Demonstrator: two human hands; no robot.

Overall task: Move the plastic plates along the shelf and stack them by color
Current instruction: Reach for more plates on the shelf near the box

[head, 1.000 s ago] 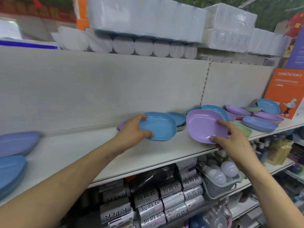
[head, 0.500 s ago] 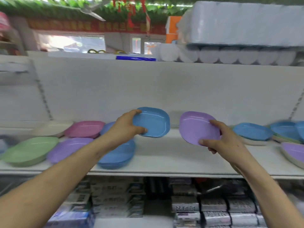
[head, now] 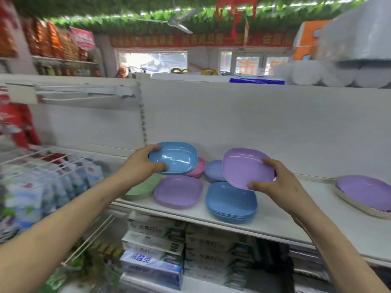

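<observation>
landmark: blue stack [head: 231, 203] on the shelf [head: 296, 216]; we place everything off it.
green plates [head: 143, 188]: far left of the blue stack, partly hidden by our left forearm.
left hand [head: 139, 166]: fingers and thumb curled round the left rim of a blue plate [head: 175, 158], held in the air up and left of the blue stack.
purple stack [head: 178, 191]: just left of the blue stack, not touching.
pink plate [head: 197, 168]: behind-left of the blue stack, mostly hidden.
periwinkle plate [head: 213, 171]: directly behind the blue stack.
purple plate [head: 245, 168]: tilted, in the air over the blue stack's back edge.
right hand [head: 275, 185]: thumb and fingers pinch that plate's right rim.
far purple plate [head: 366, 190]: well right of the blue stack, on a pale tray [head: 349, 205].
progress: we judge partway. Colour piles exist; both held plates are not yet down, and each hangs nearer the other's pile. The far purple plate is left to move.
</observation>
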